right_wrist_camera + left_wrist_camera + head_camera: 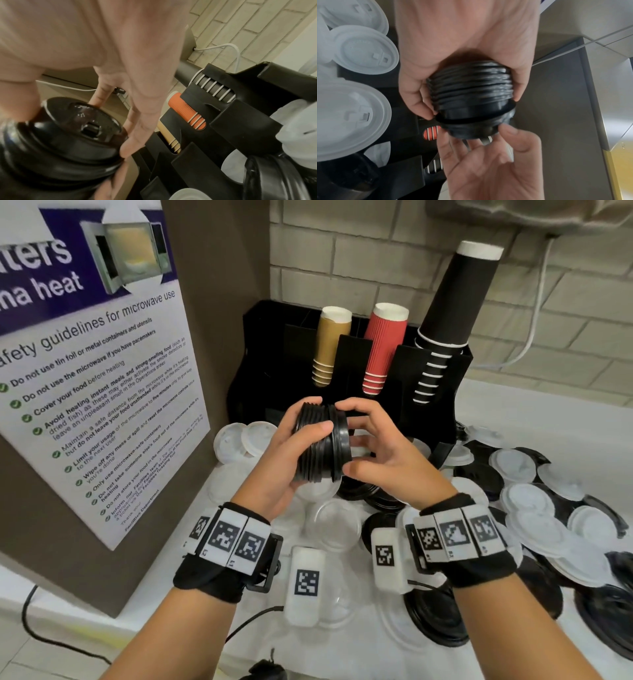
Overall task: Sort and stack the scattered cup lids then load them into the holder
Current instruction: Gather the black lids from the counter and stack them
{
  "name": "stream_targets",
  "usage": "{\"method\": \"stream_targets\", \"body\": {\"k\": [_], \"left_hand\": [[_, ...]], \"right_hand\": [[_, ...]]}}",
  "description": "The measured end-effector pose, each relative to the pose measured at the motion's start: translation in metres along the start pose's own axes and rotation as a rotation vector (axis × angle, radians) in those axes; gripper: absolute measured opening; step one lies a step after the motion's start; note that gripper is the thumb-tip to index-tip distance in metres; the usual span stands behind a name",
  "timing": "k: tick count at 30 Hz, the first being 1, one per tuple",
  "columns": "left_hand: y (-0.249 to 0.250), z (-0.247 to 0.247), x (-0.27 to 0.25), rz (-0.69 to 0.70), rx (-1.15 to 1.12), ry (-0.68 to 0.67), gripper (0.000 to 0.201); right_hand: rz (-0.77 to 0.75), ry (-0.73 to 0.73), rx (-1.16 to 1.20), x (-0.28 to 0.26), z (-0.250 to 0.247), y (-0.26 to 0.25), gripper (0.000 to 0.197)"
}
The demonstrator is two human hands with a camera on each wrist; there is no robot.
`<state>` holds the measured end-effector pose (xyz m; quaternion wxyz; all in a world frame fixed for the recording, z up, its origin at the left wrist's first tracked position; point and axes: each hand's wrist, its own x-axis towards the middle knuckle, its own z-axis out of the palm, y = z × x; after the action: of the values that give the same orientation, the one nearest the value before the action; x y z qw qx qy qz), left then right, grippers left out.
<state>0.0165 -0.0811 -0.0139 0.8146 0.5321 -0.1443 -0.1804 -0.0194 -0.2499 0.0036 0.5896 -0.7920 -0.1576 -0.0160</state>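
The stack of black lids [322, 441], gripped by left hand [291, 446] and right hand [380, 446] before the holder [428, 378], could be spilled if squeezed unevenly.

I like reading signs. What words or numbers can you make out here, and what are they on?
Poster, heading, cut off: "afety guidelines for microwave use"
Poster, top, cut off: "ters", "na heat"
Poster, bullet: "Do not use tin foil or metal containers and utensils"
Poster, lower bullets: too small to read reliably.
Wrist tags: square codes; tiny labels unreadable.
Black lid: embossing blurred.
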Motion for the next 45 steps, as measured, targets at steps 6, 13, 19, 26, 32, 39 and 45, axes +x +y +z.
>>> {"method": "stream_targets", "body": {"k": [6, 13, 19, 26, 32, 39, 45], "left_hand": [[-0.002, 0.003, 0.004, 0.041, -0.027, 0.036, 0.049], [-0.005, 0.003, 0.007, 0.039, -0.022, 0.007, 0.056], [-0.003, -0.005, 0.011, 0.087, -0.039, 0.066, 0.053], [-0.004, -0.007, 0.009, 0.083, -0.024, 0.075, 0.042], [-0.004, -0.011, 0.01, 0.074, -0.028, 0.08, 0.045], [-0.002, -0.017, 0.015, 0.067, -0.026, 0.083, 0.042], [-0.006, -0.012, 0.014, 0.027, -0.016, 0.013, 0.044]], "right_hand": [[-0.005, 0.045, 0.025, 0.002, 0.001, -0.003, 0.065], [-0.003, 0.006, 0.033, 0.004, -0.002, -0.004, 0.062], [0.29, 0.059, -0.536, 0.035, -0.024, 0.018, 0.041], [0.631, -0.496, -1.19, 0.061, -0.013, 0.048, 0.088], [0.606, -0.594, -1.332, 0.07, -0.004, 0.047, 0.081], [0.587, -0.348, -0.939, 0.058, -0.04, 0.001, 0.064], [0.295, 0.015, 0.022, 0.023, -0.032, -0.014, 0.037]]}}
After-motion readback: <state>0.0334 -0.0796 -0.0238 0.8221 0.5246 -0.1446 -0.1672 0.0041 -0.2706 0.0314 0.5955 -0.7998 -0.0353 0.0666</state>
